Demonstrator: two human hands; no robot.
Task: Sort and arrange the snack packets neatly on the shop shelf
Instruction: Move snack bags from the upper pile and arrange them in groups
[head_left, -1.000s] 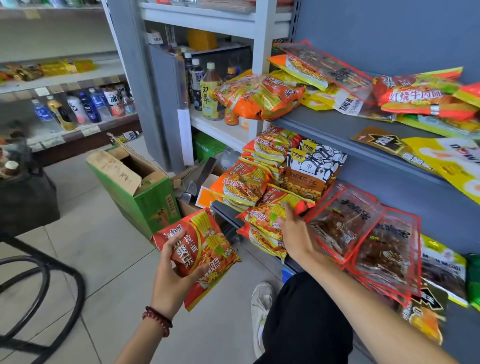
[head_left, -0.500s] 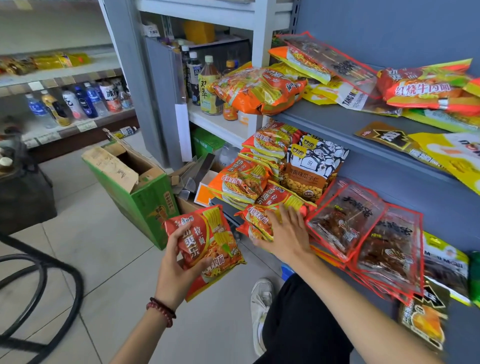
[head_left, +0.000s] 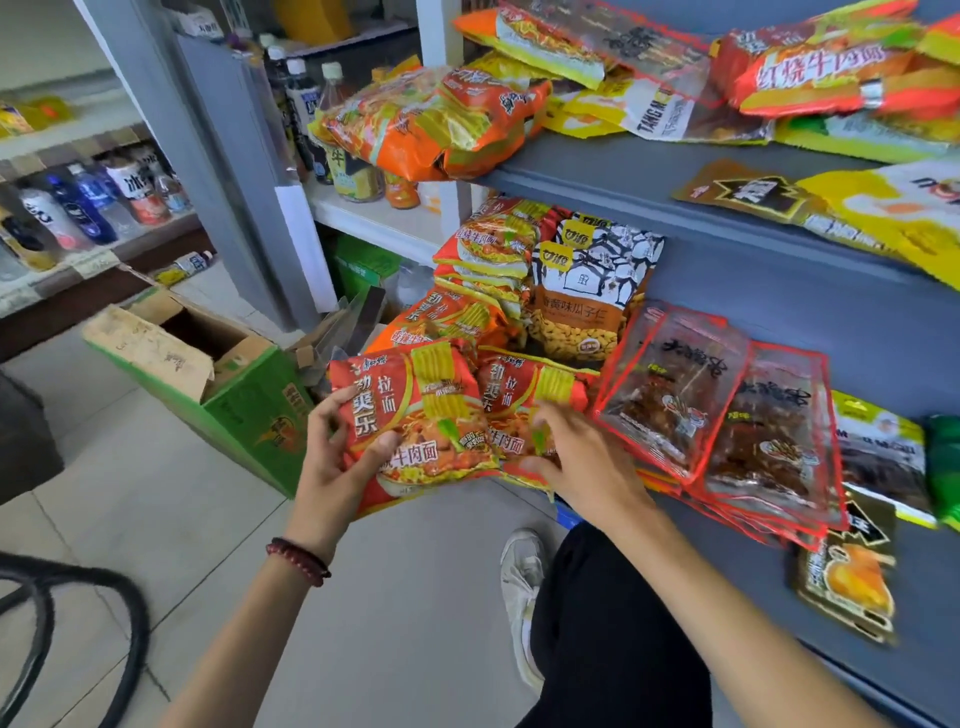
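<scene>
Beside the right hand (head_left: 582, 467), left hand (head_left: 332, 478) grips noodle packet (head_left: 415, 410).

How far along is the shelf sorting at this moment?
Early. Done: a few red noodle packets stacked at the lower grey shelf's left end. In hand: the left hand holds a red noodle packet; the right hand presses on a matching packet. Left: clear red-edged pouches and the upper shelf's mixed orange and yellow packets lie jumbled.

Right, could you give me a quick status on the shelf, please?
Left hand grips red noodle packet. Right hand on matching packet at shelf edge. Nothing blocking.
</scene>
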